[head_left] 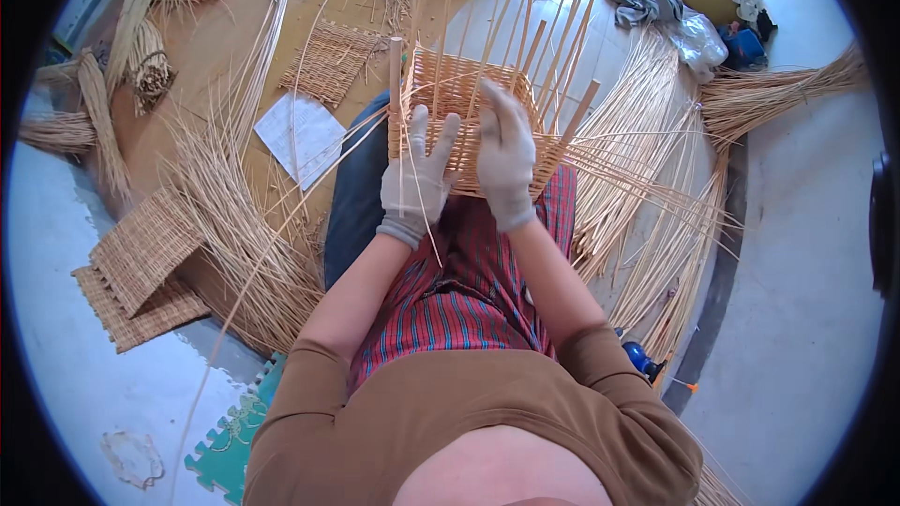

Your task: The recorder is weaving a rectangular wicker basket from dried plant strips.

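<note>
The basket [469,117] sits in the middle of the frame, resting on our lap — it is half woven, with long sticks [525,19] poking up toward the top. Our left hand [417,178] in a grey glove lies on its near wall, fingers spread wide, and thin straws run past them. Our right hand [506,159] presses flat on the wall too — fingers mostly straight. Flat woven mats [141,262] lie at the left.
</note>
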Tool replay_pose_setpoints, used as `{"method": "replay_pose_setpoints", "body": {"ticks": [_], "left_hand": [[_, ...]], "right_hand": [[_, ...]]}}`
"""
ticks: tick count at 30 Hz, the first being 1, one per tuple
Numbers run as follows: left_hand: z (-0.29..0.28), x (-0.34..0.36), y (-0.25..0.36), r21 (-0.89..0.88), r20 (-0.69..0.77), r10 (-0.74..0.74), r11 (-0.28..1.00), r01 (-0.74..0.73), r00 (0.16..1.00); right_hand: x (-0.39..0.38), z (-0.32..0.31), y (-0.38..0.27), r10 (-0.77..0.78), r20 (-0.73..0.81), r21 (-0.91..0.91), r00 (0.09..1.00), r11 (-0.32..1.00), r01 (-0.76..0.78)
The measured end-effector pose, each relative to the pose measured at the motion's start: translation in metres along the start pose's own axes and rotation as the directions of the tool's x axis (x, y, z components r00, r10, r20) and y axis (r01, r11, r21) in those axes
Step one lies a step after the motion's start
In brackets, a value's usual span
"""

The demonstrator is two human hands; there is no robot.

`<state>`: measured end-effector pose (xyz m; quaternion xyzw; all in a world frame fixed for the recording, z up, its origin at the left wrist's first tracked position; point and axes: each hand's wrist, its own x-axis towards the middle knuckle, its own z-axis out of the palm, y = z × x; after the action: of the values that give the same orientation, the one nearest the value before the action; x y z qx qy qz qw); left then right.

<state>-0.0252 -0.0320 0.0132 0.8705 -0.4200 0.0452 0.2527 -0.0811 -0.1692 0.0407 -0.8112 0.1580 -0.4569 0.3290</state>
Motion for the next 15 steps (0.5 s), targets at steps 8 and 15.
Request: {"method": "replay_pose_setpoints", "body": {"ticks": [8, 15], "left_hand": [[0.021, 0.000, -0.010, 0.126, 0.010, -0.047, 0.991, 0.045, 0.999], [0.026, 0.023, 0.041, 0.069, -0.211, 0.255, 0.967, -0.246, 0.944]], "right_hand": [[0.065, -0.014, -0.009, -0.052, -0.034, -0.070, 0.998, 0.996, 0.050], [0.001, -0.063, 0.060, 0.402, -0.092, 0.081, 0.911, 0.915, -0.396]]}}
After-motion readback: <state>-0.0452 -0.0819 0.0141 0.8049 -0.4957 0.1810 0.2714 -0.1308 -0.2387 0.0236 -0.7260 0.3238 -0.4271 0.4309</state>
